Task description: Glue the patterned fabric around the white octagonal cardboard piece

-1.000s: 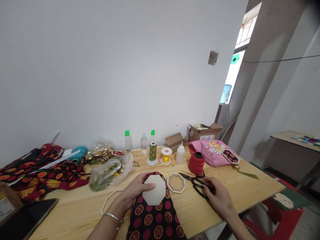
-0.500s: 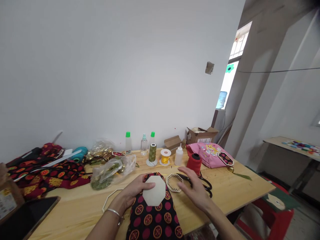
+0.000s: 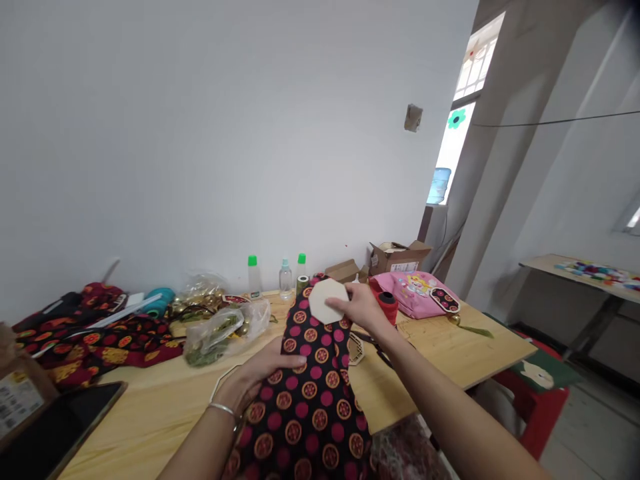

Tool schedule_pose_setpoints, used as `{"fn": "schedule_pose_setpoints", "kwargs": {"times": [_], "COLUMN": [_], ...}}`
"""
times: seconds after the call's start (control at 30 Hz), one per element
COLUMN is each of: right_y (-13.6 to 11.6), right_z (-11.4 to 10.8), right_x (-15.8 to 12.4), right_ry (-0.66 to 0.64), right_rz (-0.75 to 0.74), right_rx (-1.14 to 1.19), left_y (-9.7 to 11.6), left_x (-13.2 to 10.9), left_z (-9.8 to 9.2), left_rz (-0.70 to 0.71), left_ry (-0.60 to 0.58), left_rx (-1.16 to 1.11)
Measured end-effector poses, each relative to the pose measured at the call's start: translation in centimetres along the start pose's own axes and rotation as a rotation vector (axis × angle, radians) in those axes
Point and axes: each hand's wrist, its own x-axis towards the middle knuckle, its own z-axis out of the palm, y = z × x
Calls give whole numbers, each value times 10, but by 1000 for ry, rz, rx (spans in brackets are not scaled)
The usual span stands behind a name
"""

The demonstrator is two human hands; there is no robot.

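One wooden bench [image 3: 145, 427] carries a black fabric with red dots and gold-ringed medallions [image 3: 305, 413], its top end raised off the wood. The left hand [image 3: 257, 377] grips the cloth low down, fingers closed around it; the right hand [image 3: 363, 310] pinches a pale octagonal card [image 3: 327, 301] against its top, just beside a red thread spool [image 3: 387, 308].

Right hand [image 3: 363, 310] has crossed over to the pale octagonal card [image 3: 327, 301] | black cloth with red dots and round medallions [image 3: 310, 400] now lifted, standing up steeply, card at its top | left hand [image 3: 263, 377] has dropped lower, cupping the cloth
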Motion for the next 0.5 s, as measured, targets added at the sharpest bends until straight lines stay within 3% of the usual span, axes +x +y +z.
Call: {"fn": "schedule_pose_setpoints", "kwargs": {"times": [0.1,0.2,0.27,0.33,0.43,0.5], "right_y": [6,17,26,35,51,66], "right_z": [-30,-52,-56,-54,-44,-40], "right_x": [1,-9,-21,-35,-58,-71], "right_ry": [62,115,116,127,161,177], "right_rz": [-7,6,28,52,63,76], "right_rx": [8,40,83,137,175,145], "left_y": [7,22,41,64,92,98], "left_x": [-12,-30,-39,-38,-15,9], "left_z": [6,0,-8,-16,-17,-7], "left_rz": [-28,-70,-64,-1,79,157], "left_ry": [-105,-123,-21,165,351,434], "left_rx": [97,243,477,919,1114,1205]}}
